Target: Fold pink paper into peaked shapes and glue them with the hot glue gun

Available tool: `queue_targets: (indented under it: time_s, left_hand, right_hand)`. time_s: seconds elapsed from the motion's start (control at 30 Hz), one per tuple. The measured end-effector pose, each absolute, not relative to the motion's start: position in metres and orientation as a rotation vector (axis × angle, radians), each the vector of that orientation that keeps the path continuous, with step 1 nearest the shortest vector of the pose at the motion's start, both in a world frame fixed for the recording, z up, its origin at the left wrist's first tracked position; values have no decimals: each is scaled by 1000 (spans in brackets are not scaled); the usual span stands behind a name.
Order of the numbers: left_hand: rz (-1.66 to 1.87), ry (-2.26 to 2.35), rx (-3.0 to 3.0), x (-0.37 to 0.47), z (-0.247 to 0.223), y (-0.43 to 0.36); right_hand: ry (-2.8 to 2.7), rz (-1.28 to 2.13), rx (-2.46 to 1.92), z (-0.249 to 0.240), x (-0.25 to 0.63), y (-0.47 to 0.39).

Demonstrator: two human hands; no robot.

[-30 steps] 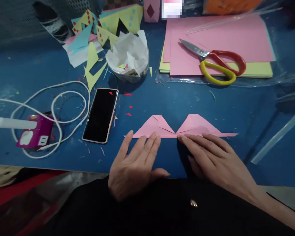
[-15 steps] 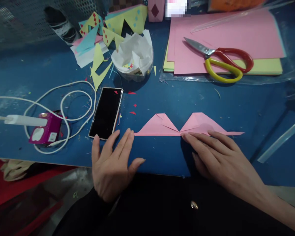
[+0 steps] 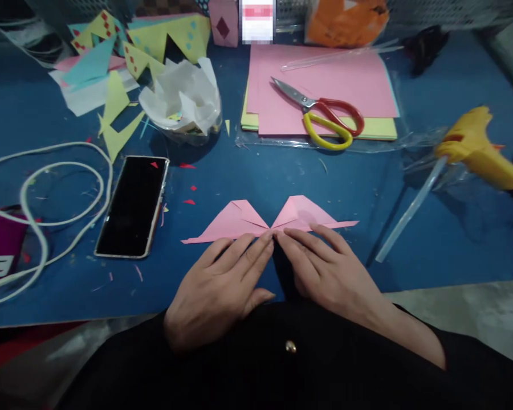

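Observation:
A folded pink paper (image 3: pixel 301 212) lies on the blue table, with two peaks that meet at a notch in the middle and thin strips sticking out at both ends. My left hand (image 3: pixel 224 279) rests palm down on its near folded edge, fingers stretched out toward the notch. From the other side my right hand (image 3: pixel 327 265) presses flat on the same edge. The index fingertips of both hands nearly meet just below the notch. Neither hand grasps anything; part of the near edge is hidden under the fingers.
Left of the paper lie a phone (image 3: pixel 132 206), a white cable (image 3: pixel 105 199) and a purple adapter (image 3: pixel 2 245). Behind are a paper-lined tub (image 3: pixel 183 97), paper cutouts (image 3: pixel 171 37), and scissors (image 3: pixel 329 122) on coloured sheets (image 3: pixel 277 108). A yellow glue gun (image 3: pixel 474 148) is at the right.
My left hand has moved right along the paper's near edge to the middle, beside my right hand. The view has shifted right, bringing the glue gun into sight.

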State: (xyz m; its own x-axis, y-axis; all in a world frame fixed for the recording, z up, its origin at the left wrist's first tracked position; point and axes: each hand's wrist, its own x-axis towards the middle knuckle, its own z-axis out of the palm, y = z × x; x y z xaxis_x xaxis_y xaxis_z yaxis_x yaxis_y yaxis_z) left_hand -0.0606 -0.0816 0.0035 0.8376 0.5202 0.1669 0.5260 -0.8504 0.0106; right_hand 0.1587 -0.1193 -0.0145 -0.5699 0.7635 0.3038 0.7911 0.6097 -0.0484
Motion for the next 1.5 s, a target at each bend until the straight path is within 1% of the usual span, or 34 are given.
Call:
queue_targets:
  time_s: [0.17,0.43,0.63,0.73,0.9,1.0,1.13,1.3,1.5]
  left_hand:
    - [-313,-791,-2923,-58,2,-81]
    - [-344,-791,-2990,-55,4,-78]
    - [-360,-787,-2970,-54,3,-78]
    - [-366,-769,-2949,-53,4,-81]
    - [-294,-816,-2936,-51,7,-86]
    - [-246,-838,-2937,-50,7,-88]
    - [-213,-913,-2902,-56,6,-90]
    - [-231,-1058,-2850,-77,6,-93]
    - [-213,-1369,-2669,-111,4,-103]
  right_hand:
    - [-2524,-185,-1318,-12,164,-120]
    - [-2368,-388,-1741,-7,197,-138]
    - [-2257,-482,-1853,-2,194,-141]
    - [-2279,-443,-1761,-4,186,-138]
    - [-2529,-177,-1269,-12,168,-124]
    - [-2554,-179,-1184,-11,162,-117]
    - [-2537,-264,-1228,-7,168,-120]
    - [-2530,-340,-1436,-2,192,-133]
    - [-2440,-525,-1618,0,206,-139]
